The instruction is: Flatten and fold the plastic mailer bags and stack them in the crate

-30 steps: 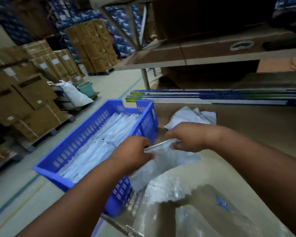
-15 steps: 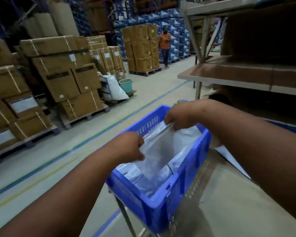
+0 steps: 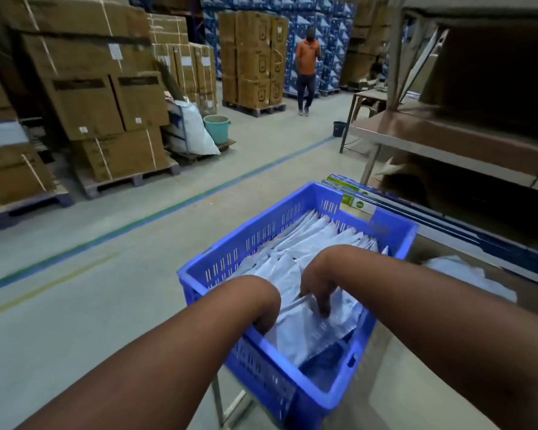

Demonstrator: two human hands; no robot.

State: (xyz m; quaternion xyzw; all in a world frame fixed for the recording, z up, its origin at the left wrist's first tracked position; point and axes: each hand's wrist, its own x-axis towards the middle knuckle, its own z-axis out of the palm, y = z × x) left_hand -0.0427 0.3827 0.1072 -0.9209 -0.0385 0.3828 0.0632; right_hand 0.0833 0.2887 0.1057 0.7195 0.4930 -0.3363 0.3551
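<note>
- Fingers (image 3: 322, 301) of the right hand (image 3: 319, 285) point down into the crate, tips pressing on the nearest folded bag (image 3: 305, 328); they look bunched rather than spread, and I can't tell whether they pinch the plastic or only push it.
- Left hand (image 3: 266, 308) is sunk behind the crate's near-left wall at the bag's left edge; its fingers are hidden, so how they lie I can't say.
- That bag lies directly under both hands, at the near end of the blue crate (image 3: 311, 395), tilted, with its long side running roughly from one hand to the other. Seating it should mean pushing straight down and slightly away.
- Beyond it, the row of bags (image 3: 305, 240) already stacked leans back toward the far wall, edges up, long sides across the crate.
- To the right, on the table (image 3: 416, 367), loose bags (image 3: 466, 274) wait near the right forearm, so that hand looks nearer to the next one.
</note>
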